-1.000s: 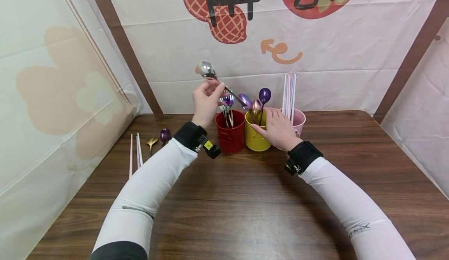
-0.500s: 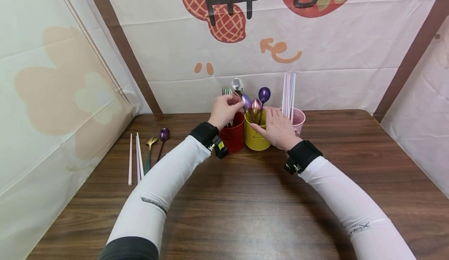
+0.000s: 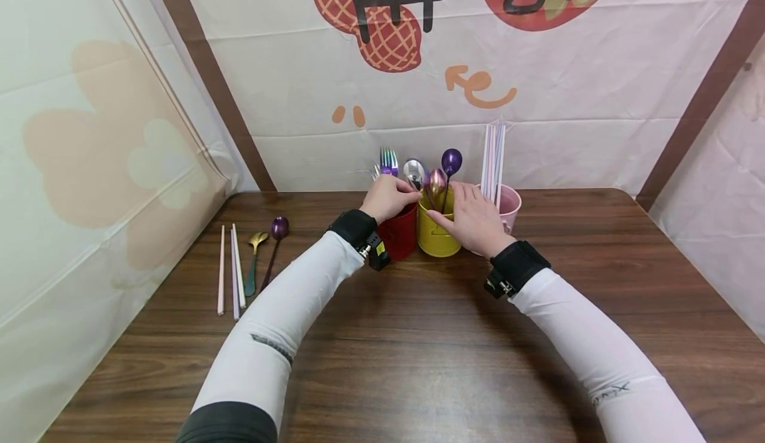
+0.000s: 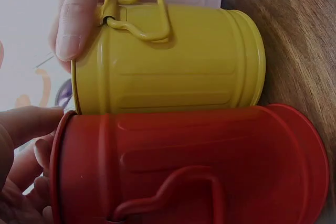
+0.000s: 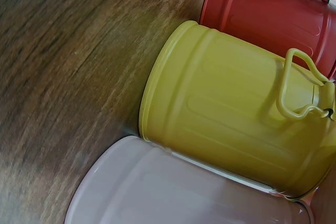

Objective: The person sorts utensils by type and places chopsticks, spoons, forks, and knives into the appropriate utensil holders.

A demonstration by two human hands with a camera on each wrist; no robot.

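At the back of the table stands a yellow bucket [image 3: 439, 237] with several spoons sticking up from it. My left hand [image 3: 387, 198] is at its left rim, above the red bucket [image 4: 173, 156], pinching a silver spoon [image 3: 414, 172] whose bowl points up; its lower handle is hidden. My right hand [image 3: 475, 217] holds the yellow bucket at its right side, thumb across the front and fingers toward the back. A purple spoon [image 3: 451, 160] and a pink-copper spoon [image 3: 437, 181] rise between the hands. Forks [image 3: 388, 159] stand in the red bucket behind my left hand.
A pink bucket [image 3: 508, 205] with long pale chopsticks [image 3: 493, 161] stands against the yellow one on the right. Loose chopsticks [image 3: 221, 270], a gold-and-teal spoon [image 3: 252, 264] and a dark purple spoon [image 3: 279, 229] lie at the left. A printed cloth wall [image 3: 287, 97] closes off the back.
My left hand has moved right and down, lowering the silver spoon from above the red bucket to the yellow bucket's left rim. The right hand has stayed on the yellow bucket.
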